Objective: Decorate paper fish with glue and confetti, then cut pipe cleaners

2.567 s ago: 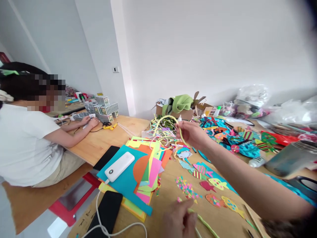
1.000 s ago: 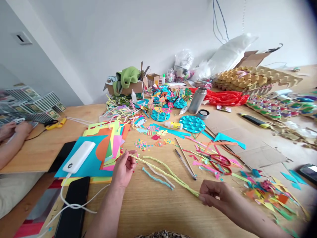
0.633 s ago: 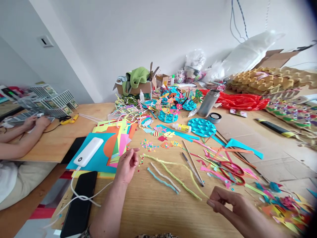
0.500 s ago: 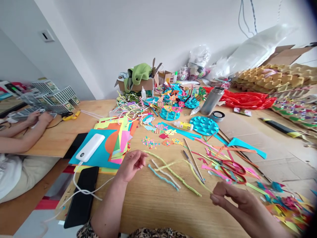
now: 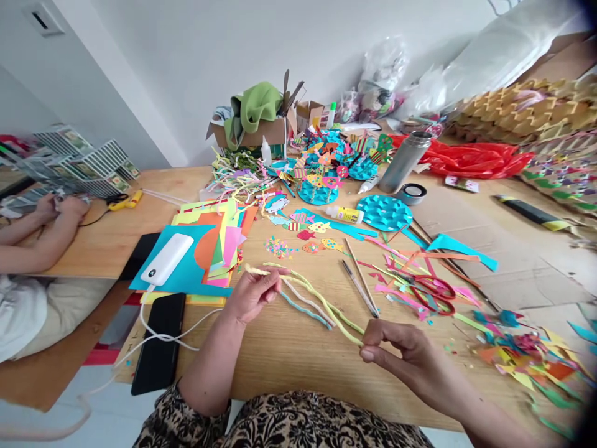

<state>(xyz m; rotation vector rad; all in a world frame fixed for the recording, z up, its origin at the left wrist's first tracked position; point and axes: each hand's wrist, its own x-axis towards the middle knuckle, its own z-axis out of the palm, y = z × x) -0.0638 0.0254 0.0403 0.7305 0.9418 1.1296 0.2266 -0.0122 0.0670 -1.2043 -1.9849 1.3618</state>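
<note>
My left hand (image 5: pixel 254 291) pinches one end of two yellow-green twisted paper cords (image 5: pixel 313 296) just above the wooden table (image 5: pixel 289 358). My right hand (image 5: pixel 401 354) pinches their other end at the lower right, so the cords stretch between both hands. Under them on the table lie a blue cord (image 5: pixel 305 310) and a white cord (image 5: pixel 308 301). Both hands are closed on the cords.
A stack of coloured paper (image 5: pixel 212 249) with a white power bank (image 5: pixel 166 259) lies left, a black phone (image 5: pixel 157 342) below it. Red scissors (image 5: pixel 431 291), sticks (image 5: pixel 359 280), paper fish (image 5: pixel 317 236), a glue bottle (image 5: pixel 344 214) and a steel flask (image 5: pixel 403 162) lie beyond. Another person's arms (image 5: pixel 40 233) rest at far left.
My hands had let the cords drop on the table; now each hand has pinched an end and pulled them taut. The camera has tilted down.
</note>
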